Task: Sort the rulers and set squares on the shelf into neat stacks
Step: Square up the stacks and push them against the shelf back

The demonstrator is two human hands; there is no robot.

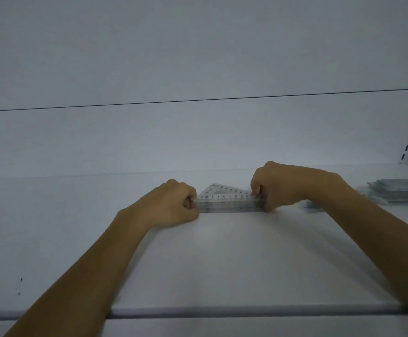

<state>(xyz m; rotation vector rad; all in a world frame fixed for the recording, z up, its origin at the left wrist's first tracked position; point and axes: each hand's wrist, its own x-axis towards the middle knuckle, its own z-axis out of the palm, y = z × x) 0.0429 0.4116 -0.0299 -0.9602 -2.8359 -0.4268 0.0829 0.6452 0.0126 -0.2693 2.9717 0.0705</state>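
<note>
Left hand point(173, 205) and right hand point(273, 186) each grip one end of a set-square stack point(229, 203) mid-shelf point(222, 263). A second stack point(400, 190) lies at 3 o'clock, with a blurred loose piece point(313, 205) between. Sorting seems well along but unfinished.

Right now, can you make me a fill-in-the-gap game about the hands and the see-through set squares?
1. The left hand and the right hand each grip one ____ of the stack of set squares.
2. The top set square is shaped like a ____.
3. The second pile lies on the person's ____ side.
Missing words: end; triangle; right.
</note>
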